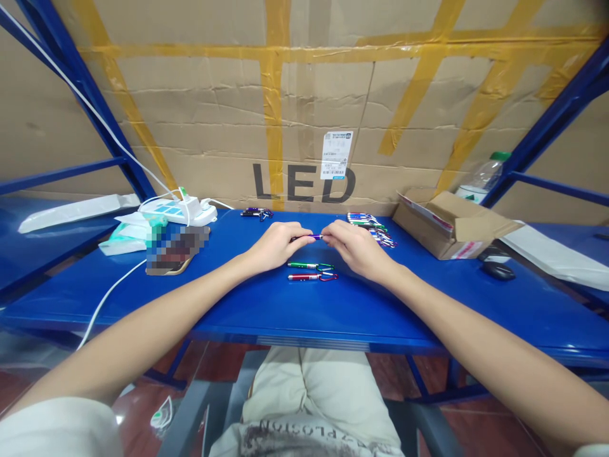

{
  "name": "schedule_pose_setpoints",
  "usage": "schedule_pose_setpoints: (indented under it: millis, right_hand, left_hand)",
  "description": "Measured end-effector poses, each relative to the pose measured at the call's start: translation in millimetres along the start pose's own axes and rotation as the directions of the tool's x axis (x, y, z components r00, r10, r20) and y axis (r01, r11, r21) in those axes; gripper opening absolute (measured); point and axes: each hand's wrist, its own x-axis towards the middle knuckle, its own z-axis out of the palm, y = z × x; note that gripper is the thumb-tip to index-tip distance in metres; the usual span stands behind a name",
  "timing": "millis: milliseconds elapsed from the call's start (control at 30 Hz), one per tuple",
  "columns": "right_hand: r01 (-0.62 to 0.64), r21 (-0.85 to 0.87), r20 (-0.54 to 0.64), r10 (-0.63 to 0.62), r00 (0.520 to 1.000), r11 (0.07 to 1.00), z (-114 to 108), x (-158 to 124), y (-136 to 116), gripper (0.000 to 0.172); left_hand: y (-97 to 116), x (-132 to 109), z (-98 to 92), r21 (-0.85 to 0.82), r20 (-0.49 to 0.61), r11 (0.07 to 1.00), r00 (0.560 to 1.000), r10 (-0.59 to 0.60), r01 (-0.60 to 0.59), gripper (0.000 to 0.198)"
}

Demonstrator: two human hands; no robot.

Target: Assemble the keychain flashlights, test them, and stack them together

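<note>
Between my two hands, just above the blue table (266, 304), is a slim purple penlight (316, 237). The fingers of my left hand (280, 244) pinch one end of it. My right hand (354, 247) closes around the other end, and its fingers hide that part. Right below my hands lie a green penlight (303, 266) and a red penlight (304, 277), side by side, each with a carabiner clip at its right end. Behind my right hand is a pile of several colourful penlights (364, 219). A few dark ones (254, 212) lie farther back on the left.
At left are a phone (177, 254), a white power strip (202, 211) with cables and a green-white packet (128, 235). On the right stand an open cardboard box (457, 225), a black mouse (497, 270) and a plastic bottle (488, 174). A taped cardboard sheet (214, 127) rises behind the table.
</note>
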Motion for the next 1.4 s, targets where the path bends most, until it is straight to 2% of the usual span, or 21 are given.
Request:
schedule_pose_setpoints:
  millis: [100,233,533,767,900,1000,1067,1167,1267,1400]
  right_hand:
    - [0.051,-0.052,0.01,-0.051,0.999,0.997,-1.5,-1.2,0.9,0.025]
    - [0.082,-0.032,0.051,-0.081,0.995,0.996,-3.2,-1.6,1.3,0.025]
    - [-0.043,0.142,0.068,0.033,0.997,0.989,-5.7,1.9,0.5,0.022]
    - [0.09,-0.002,0.061,-0.09,0.994,0.996,-8.2,-1.3,-1.0,0.025]
    - [0.133,-0.07,0.054,-0.129,0.99,0.989,-8.8,-1.8,-0.6,0.026]
    - [0.133,-0.072,0.053,-0.129,0.99,0.988,-8.7,-1.5,-0.6,0.026]
    - [0.085,-0.003,0.058,-0.085,0.995,0.996,-8.0,-0.9,-1.1,0.024]
    - [-0.089,0.191,0.085,0.074,0.994,0.977,-6.5,0.9,-2.9,0.022]
    - [-0.287,0.416,0.164,0.239,0.957,0.863,-6.2,3.9,-5.6,0.024]
    - [-0.41,0.596,0.247,0.327,0.912,0.691,-7.7,7.2,-8.1,0.026]
  left_hand:
    - [-0.5,-0.6,0.1,-0.002,0.016,1.0,1.0,0.01,-0.01,0.038]
    - [-0.1,-2.0,-0.6,0.025,0.048,0.998,0.997,0.052,-0.054,0.043]
    - [0.6,-3.4,-4.5,0.064,0.042,0.987,0.989,0.143,-0.146,0.046]
    - [1.9,-1.2,-4.8,-0.053,0.078,0.998,0.996,0.04,-0.036,0.043]
    - [2.2,0.8,-4.6,-0.157,0.126,0.986,0.991,-0.041,0.061,0.042]
    - [3.2,1.1,-4.6,-0.149,0.115,0.986,0.992,-0.054,0.071,0.041]
    - [4.3,0.5,-5.6,-0.083,0.098,0.996,0.995,-0.015,0.023,0.04]
    - [5.0,-1.1,-7.8,0.014,0.09,0.997,0.993,0.08,-0.082,0.042]
    - [3.8,-3.1,-8.8,0.083,0.063,0.983,0.985,0.16,-0.165,0.041]
    - [2.6,-5.1,-8.0,0.176,0.031,0.953,0.968,0.247,-0.249,0.039]
